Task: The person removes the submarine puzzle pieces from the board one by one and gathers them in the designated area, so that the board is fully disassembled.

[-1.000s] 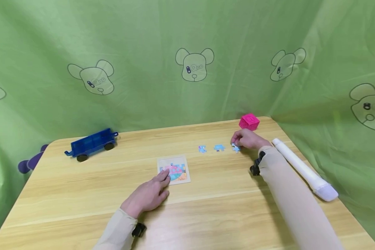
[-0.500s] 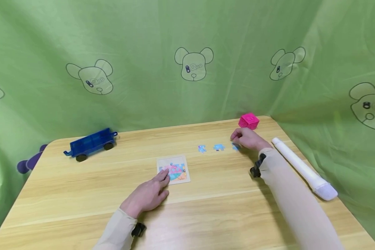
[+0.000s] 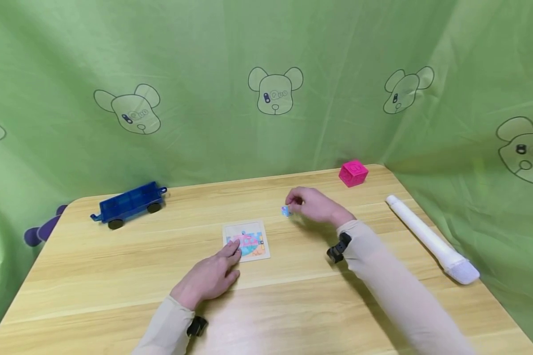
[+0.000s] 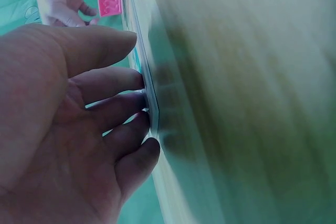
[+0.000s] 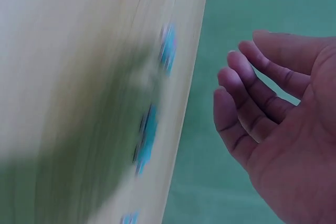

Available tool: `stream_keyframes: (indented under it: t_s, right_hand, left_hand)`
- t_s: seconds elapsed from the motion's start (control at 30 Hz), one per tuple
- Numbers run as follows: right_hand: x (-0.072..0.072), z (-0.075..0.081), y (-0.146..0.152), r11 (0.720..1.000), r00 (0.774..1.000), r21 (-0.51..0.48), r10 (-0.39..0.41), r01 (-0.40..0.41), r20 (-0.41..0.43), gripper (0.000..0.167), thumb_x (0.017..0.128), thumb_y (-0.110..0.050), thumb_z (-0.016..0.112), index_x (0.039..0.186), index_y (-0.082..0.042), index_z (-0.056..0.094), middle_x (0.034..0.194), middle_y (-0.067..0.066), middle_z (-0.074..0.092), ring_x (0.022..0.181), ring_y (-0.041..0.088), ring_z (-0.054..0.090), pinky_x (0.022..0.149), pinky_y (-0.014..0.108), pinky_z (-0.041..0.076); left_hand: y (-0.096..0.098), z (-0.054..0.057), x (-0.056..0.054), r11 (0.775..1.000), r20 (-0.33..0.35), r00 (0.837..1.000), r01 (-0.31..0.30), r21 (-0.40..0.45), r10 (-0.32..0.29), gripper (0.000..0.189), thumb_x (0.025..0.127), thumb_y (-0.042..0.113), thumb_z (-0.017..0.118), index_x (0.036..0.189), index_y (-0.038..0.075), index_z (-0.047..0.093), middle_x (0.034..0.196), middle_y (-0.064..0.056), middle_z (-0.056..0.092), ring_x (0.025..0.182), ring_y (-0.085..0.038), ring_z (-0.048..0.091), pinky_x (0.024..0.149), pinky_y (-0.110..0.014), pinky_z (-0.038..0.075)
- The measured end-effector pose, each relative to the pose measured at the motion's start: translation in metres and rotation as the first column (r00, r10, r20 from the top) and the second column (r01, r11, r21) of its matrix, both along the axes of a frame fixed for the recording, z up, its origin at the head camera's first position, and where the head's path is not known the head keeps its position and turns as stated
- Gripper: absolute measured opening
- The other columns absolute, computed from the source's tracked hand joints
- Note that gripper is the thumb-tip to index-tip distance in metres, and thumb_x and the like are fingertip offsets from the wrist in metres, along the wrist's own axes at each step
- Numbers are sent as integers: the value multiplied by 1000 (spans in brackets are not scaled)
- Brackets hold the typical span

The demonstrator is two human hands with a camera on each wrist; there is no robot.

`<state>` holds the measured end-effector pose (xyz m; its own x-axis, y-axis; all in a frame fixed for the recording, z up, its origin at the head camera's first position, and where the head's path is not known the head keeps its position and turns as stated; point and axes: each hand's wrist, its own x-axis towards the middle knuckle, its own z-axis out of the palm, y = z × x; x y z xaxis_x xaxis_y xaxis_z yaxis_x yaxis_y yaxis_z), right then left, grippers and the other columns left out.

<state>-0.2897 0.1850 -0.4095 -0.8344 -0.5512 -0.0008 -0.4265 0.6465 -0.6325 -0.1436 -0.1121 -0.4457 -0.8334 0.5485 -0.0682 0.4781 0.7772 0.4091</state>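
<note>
My left hand [image 3: 209, 278] rests with its fingertips on a small square jigsaw puzzle board [image 3: 251, 227], which has a partly filled pink, teal and orange picture. In the left wrist view, the fingertips touch the thin board's edge [image 4: 153, 109]. My right hand [image 3: 316, 204] hovers over the row of loose jigsaw pieces, its fingers loosely curved around nothing. One blue jigsaw piece [image 3: 285, 211] shows beside its fingertips; the hand hides the others from the head view. From the right wrist, three pieces lie in a line: top piece [image 5: 168, 48], middle piece [image 5: 146, 137], bottom piece [image 5: 129, 219].
A blue toy wagon [image 3: 132, 203] stands at the back left of the wooden table [image 3: 293, 315]. Near the back right edge sits a pink cube [image 3: 353, 173]. A white toy microphone [image 3: 431, 239] lies along the right side, with green curtain [image 3: 213, 138] behind.
My right hand has moved left from the rightmost jigsaw piece to beside the leftmost one. The left hand has stayed on the puzzle board.
</note>
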Motion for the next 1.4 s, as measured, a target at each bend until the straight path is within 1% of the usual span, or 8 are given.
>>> stream_keyframes:
  t_s: [0.2,0.43,0.53,0.73,0.8,1.03,1.2,1.4]
  right_hand:
    - [8,-3,-34,998,997,10,70,-70,12,14,94,-4,60,106,1,66,94,4,63,89,18,58,83,34,51]
    - [15,-12,-70,989,988,35,143,-145,57,11,95,-6,63,105,-2,65,90,1,61,84,15,57,78,30,51]
    - [19,-13,-85,985,985,56,162,-166,65,11,95,-8,64,105,-3,65,90,0,60,84,14,56,78,28,50]
    - [25,-19,-109,980,980,79,178,-185,85,12,92,-4,66,104,-5,66,90,0,59,85,14,55,79,27,49]
    - [26,-22,-114,979,979,82,181,-189,98,13,91,-2,67,103,-6,65,90,0,58,84,14,55,78,26,49]
    - [27,-29,-126,971,975,121,196,-208,103,17,88,4,65,101,-8,66,91,1,56,83,14,53,76,25,48]
    - [27,-32,-131,966,976,154,194,-208,99,18,89,2,65,102,-10,66,92,0,55,84,14,52,76,24,47]
    - [28,-33,-133,965,977,164,195,-207,85,20,87,3,67,99,-13,67,93,1,55,85,15,52,77,25,46]
  left_hand:
    - [0,0,0,1000,-1,1000,-1,12,1,50,100,19,57,143,-6,45,156,-18,29,142,-31,29,112,-45,32]
    - [-1,0,-2,999,-29,1000,11,42,-10,46,100,15,56,140,-7,48,153,-21,33,139,-34,34,110,-47,35]
    - [-1,0,-2,999,-31,999,12,45,-10,46,100,14,57,139,-8,49,153,-22,34,139,-34,35,110,-46,35]
    - [-2,-1,-2,999,-26,1000,11,53,-9,47,100,14,57,140,-8,48,153,-22,34,138,-34,37,108,-47,37]
    - [-3,-2,-2,998,-32,999,14,62,-12,47,99,13,57,139,-9,48,153,-21,35,137,-34,37,108,-47,37]
    - [-5,-1,-4,995,-53,998,24,96,-19,45,98,11,60,137,-9,51,149,-22,39,134,-34,42,106,-45,39]
    - [-5,-1,-5,996,-42,999,22,87,-19,46,98,12,60,137,-9,51,149,-22,40,133,-35,43,106,-46,39]
    - [-5,2,1,998,-81,996,35,49,-31,43,97,13,60,132,-10,55,146,-23,44,133,-36,43,107,-49,38]
